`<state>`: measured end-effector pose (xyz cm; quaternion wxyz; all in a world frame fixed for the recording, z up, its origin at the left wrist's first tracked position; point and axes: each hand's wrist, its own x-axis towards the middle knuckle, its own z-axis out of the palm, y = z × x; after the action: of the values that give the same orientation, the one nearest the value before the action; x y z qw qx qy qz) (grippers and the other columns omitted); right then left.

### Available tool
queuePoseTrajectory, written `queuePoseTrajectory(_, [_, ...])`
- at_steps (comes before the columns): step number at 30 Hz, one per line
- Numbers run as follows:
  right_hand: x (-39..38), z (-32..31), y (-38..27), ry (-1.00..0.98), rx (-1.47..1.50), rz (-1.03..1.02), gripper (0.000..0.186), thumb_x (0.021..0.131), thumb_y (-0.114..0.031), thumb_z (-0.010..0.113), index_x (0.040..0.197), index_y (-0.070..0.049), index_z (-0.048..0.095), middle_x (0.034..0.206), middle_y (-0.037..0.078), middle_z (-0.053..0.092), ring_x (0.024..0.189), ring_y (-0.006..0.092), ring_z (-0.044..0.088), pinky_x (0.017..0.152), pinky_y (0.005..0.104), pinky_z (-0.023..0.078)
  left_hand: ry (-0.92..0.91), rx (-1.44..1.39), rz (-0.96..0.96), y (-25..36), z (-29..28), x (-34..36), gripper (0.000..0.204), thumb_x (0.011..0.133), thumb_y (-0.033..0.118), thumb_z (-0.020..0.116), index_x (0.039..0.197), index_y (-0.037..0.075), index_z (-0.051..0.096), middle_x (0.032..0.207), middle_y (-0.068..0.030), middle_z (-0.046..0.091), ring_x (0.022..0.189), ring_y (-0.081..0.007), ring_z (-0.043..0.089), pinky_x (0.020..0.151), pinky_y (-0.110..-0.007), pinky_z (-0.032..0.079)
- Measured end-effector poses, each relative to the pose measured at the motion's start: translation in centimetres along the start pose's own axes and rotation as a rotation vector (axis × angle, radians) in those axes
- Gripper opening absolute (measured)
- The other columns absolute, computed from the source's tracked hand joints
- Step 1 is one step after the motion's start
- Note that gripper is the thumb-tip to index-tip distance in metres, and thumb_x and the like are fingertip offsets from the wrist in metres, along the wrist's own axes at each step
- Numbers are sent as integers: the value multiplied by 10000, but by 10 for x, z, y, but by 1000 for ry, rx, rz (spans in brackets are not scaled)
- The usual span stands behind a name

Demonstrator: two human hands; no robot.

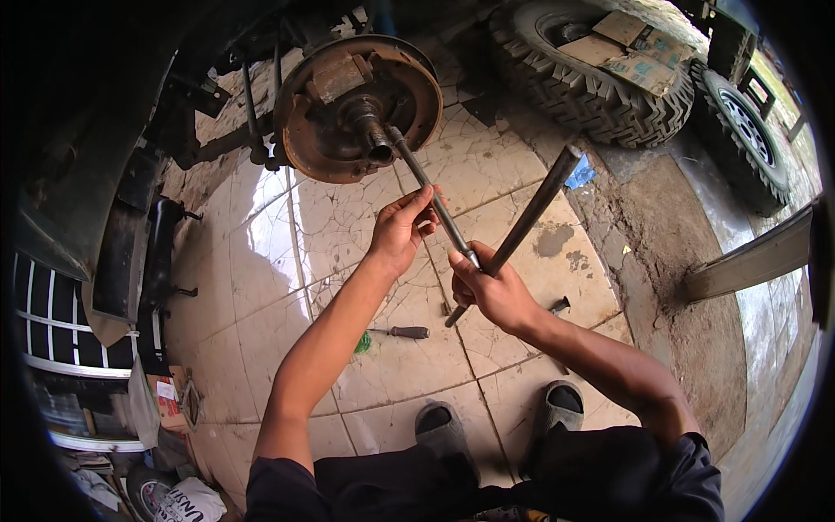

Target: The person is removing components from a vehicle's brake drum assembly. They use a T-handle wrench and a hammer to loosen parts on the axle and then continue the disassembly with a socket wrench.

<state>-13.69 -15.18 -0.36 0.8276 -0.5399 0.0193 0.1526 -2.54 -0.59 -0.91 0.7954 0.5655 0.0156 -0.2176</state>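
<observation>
The left hand [402,228] is gripping the thin rod [428,190], which is running up-left, seemingly into the hub [370,130], while the right hand [491,291] is clamping the thicker bar [531,213], which is angling up-right.

left hand [402,228]: centre of frame, forearm rising from lower left, wrist bent, fingers pinched closed around a thin rod | right hand [489,291]: just right of centre, forearm entering from lower right, fist clenched on a thick bar | 2 hands near each other, apart
</observation>
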Motion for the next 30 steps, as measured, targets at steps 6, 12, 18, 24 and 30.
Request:
queuePoseTrajectory(6, [10,10,-7,-124,608,145,211,970,-256,415,822,-105,425,608,-34,319,530,98,273,588,275,298,58,22,-4,2,-4,6,333,864,316,635,1024,25,622,857,-27,611,655,-58,493,591,-202,405])
queuePoseTrajectory(12, [10,14,6,-182,913,146,227,971,-287,398,832,-112,440,579,-60,266,499,84,233,585,259,291,84,51,-19,0,-6,5,310,849,296,657,1003,28,635,823,-23,617,641,-50,503,576,-190,416])
queuePoseTrajectory(18, [12,16,13,-225,986,119,219,975,-290,393,830,-128,417,576,-54,293,506,89,281,633,268,338,55,118,-14,7,-7,3,268,839,343,660,931,92,672,832,27,651,679,-22,503,635,-190,410])
queuePoseTrajectory(24, [15,16,20,-244,1085,115,225,976,-287,381,878,-96,449,568,-52,299,496,89,294,636,271,348,115,147,1,4,-10,3,248,830,338,671,904,101,675,819,27,647,681,-38,510,629,-202,417])
queuePoseTrajectory(30, [27,15,23,-247,1015,106,230,970,-287,385,853,-98,438,576,-48,303,499,94,291,628,278,345,150,202,-41,21,-6,5,211,845,300,655,897,95,651,861,-5,662,728,-70,567,637,-217,434])
